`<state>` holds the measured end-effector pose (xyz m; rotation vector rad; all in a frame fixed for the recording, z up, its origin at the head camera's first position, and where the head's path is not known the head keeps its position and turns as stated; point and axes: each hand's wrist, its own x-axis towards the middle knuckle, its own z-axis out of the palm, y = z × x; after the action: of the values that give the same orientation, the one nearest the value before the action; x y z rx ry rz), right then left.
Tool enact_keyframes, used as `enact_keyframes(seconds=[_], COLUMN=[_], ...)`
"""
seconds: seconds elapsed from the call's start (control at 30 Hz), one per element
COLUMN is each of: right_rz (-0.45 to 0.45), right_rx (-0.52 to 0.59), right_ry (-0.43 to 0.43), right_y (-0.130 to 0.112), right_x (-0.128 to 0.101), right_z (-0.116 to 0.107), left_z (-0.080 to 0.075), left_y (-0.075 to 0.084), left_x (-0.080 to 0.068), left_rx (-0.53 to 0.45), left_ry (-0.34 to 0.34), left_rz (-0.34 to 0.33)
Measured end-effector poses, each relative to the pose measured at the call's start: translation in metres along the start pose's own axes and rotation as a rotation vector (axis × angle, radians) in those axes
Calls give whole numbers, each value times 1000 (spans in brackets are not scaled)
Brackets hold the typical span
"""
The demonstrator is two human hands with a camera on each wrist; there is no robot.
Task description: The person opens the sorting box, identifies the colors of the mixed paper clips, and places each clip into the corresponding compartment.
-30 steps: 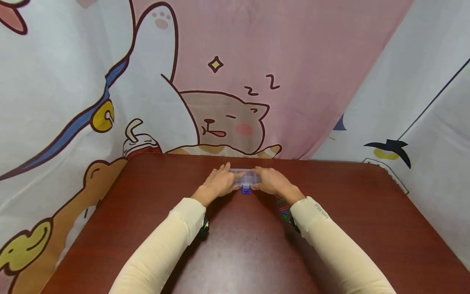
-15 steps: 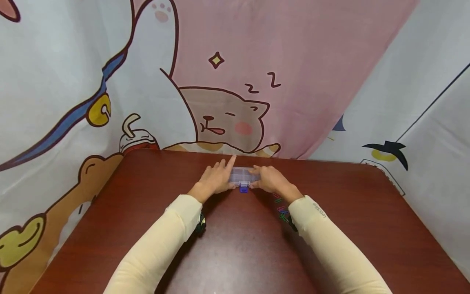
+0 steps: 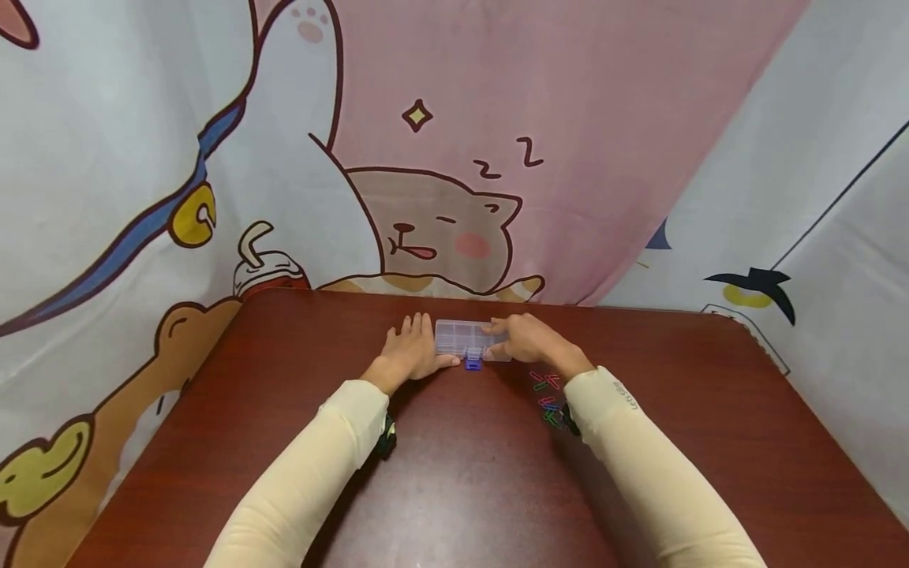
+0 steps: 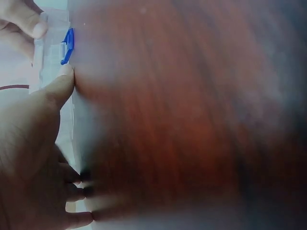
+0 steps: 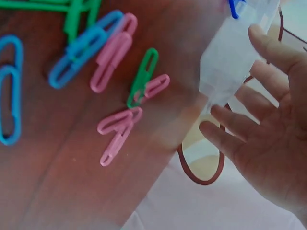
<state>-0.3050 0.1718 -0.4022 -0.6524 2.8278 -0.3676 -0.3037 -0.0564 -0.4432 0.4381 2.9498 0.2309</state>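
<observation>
Compartment box (image 3: 447,335) of clear plastic lies flat on the brown surface (image 3: 454,473), just above the centre of the head frame, with its dividers visible through the lid. A blue latch (image 3: 473,364) juts from the edge nearest the wearer.

Both hands are at the box. The left hand (image 3: 410,351) is flat and spread at the box's left end, gripping nothing; its thumb reaches along the front edge, stopping just beside the latch in the left wrist view. The right hand (image 3: 531,338) covers the box's right end, thumb towards the front and index finger over the lid; its fingers are spread in the right wrist view, and whether they pinch the box I cannot tell.

Pink, green and blue paper clips (image 5: 86,45) lie scattered right of centre in the head frame, near the right wrist, and fill the upper left of the right wrist view. Cream sleeves (image 3: 305,481) enter from the bottom corners. Across the top hangs a pink and white curtain (image 3: 604,118) printed with cartoon animals, one asleep.
</observation>
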Motion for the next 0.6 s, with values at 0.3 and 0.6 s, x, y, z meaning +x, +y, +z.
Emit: enact_keyframes(seconds=[0.3, 0.6], right_rz=[-13, 32], right_rx=[200, 427], right_ry=[-140, -127], right_y=[12, 19], right_x=[6, 12], right_z=[-24, -24], left_z=[5, 4], left_y=[2, 5], left_x=[1, -5], left_rx=[34, 30], left_ry=[-35, -35], left_rz=[1, 0])
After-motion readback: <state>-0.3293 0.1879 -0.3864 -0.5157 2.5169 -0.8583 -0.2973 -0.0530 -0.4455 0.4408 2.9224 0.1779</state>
